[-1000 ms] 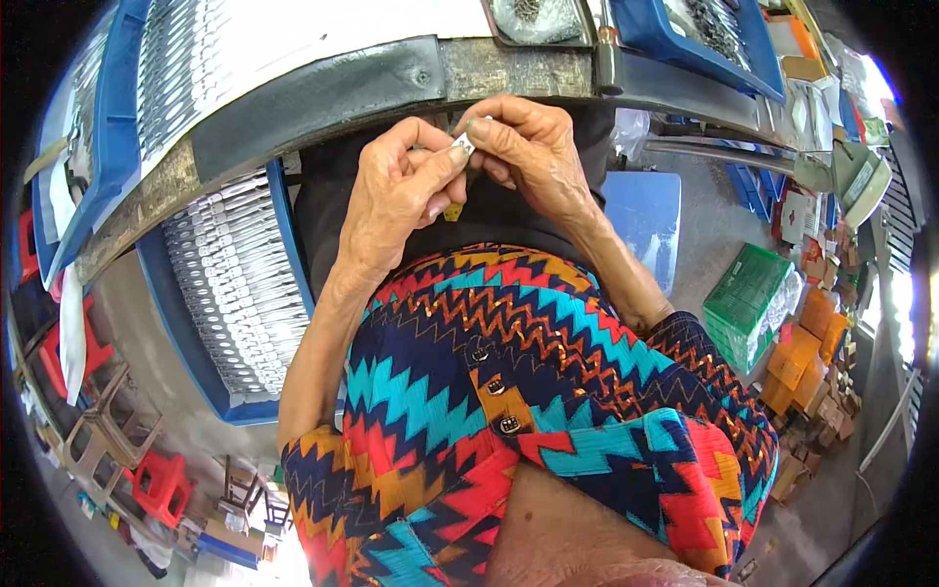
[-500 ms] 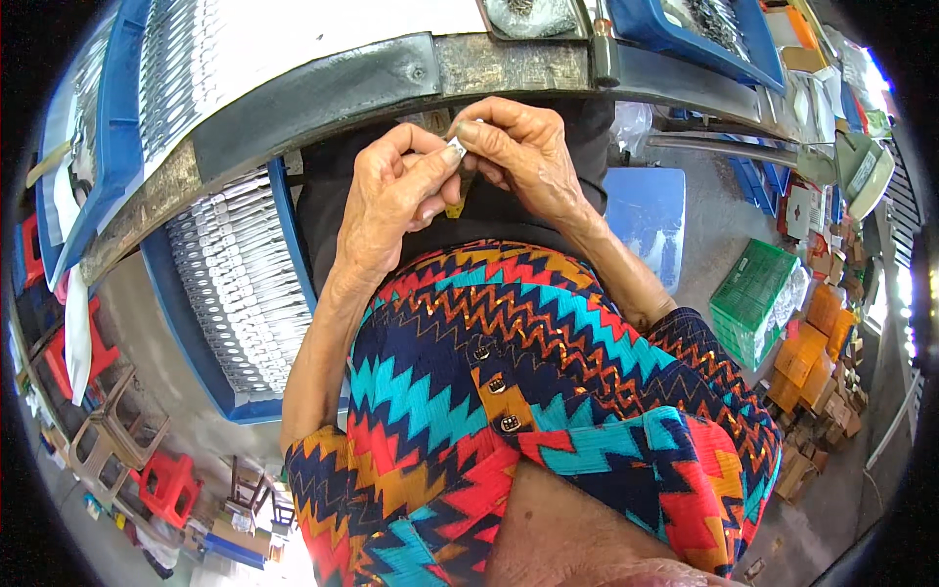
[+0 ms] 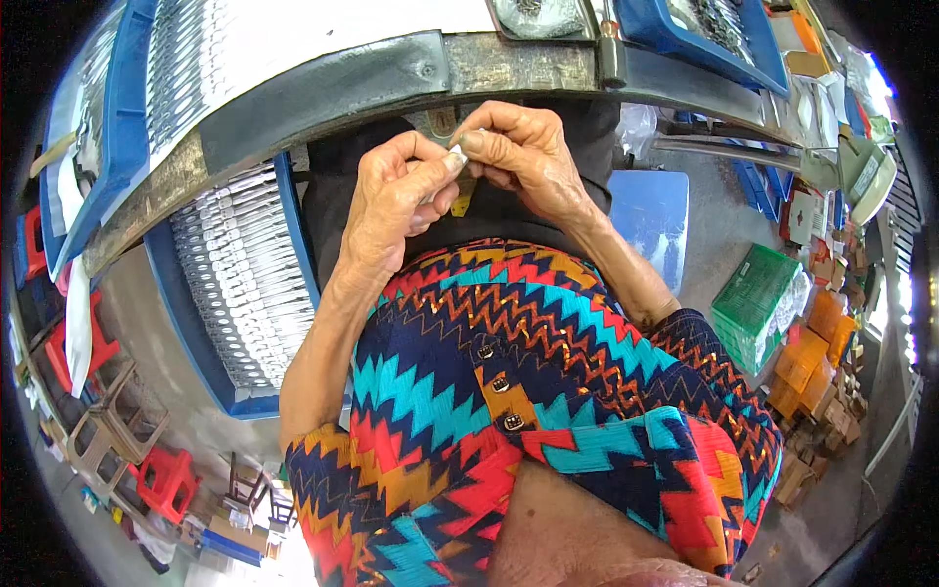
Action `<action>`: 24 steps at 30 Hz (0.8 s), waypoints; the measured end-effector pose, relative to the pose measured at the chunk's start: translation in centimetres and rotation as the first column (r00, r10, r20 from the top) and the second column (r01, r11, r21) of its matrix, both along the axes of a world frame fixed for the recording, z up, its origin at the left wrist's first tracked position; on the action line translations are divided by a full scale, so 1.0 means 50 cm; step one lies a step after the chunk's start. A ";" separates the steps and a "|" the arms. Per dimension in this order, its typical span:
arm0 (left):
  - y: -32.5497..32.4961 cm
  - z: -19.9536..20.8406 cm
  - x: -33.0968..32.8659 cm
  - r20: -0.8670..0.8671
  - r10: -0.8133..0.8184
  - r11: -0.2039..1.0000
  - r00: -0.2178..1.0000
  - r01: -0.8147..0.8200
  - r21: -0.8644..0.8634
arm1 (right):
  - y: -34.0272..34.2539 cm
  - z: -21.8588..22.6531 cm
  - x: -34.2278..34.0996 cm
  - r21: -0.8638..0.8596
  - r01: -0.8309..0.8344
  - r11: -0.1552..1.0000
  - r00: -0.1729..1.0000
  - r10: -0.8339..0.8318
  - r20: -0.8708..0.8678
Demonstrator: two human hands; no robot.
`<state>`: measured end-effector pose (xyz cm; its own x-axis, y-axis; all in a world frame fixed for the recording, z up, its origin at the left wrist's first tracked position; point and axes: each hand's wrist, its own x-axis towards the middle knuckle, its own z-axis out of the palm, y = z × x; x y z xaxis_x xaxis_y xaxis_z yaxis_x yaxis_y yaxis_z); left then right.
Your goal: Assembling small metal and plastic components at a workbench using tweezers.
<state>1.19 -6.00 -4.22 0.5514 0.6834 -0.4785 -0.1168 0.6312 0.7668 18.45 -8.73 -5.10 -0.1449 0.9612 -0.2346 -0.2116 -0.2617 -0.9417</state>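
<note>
Both hands meet just in front of the workbench (image 3: pixel 499 67), above the dark-clothed lap. The left hand (image 3: pixel 401 196) has its thumb and forefinger clamped on a small pale piece (image 3: pixel 457 154), its other fingers curled beneath. The right hand (image 3: pixel 528 161) comes in from the other side, thumb and forefinger at the upper end of that piece — whether they grip it or merely touch it, I cannot tell. Below the fingertips a bit of yellow (image 3: pixel 462 203) shows, too covered to identify. A black strip (image 3: pixel 323 88) runs along the bench edge, and a screwdriver handle (image 3: pixel 611 61) lies near the edge to the right, between a shallow dark dish (image 3: pixel 499 22) and a blue plastic bin (image 3: pixel 685 44). To the left of the lap, below bench level, a blue tray (image 3: pixel 291 220) holds slim silvery metal parts (image 3: pixel 245 284) in close rows. Over to the right are a worn blue panel (image 3: pixel 650 220) and, farther out, a green plastic crate (image 3: pixel 753 293) — orange and brown boxes (image 3: pixel 807 357) heaped beside it.
</note>
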 end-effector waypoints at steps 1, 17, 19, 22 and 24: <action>0.003 0.001 -0.002 -0.002 0.004 1.000 1.000 -0.004 0.002 | 0.001 0.000 -0.003 -0.007 0.019 1.000 1.000 -0.019 -0.001; 0.035 0.028 -0.069 -0.005 -0.081 0.988 0.997 0.081 0.134 | 0.057 0.067 -0.023 0.474 -0.431 0.768 0.799 0.082 0.595; 0.040 0.024 -0.077 0.009 -0.081 0.985 0.997 0.079 0.157 | 0.068 0.064 -0.030 0.534 -0.494 0.687 0.727 -0.012 0.687; 0.054 0.032 -0.094 -0.021 -0.106 0.972 0.994 0.108 0.210 | 0.083 0.075 -0.045 0.573 -0.619 0.537 0.598 -0.151 0.787; 0.065 0.050 -0.102 -0.026 -0.090 0.961 0.996 0.094 0.258 | 0.092 0.092 -0.057 0.576 -0.657 0.487 0.554 -0.206 0.806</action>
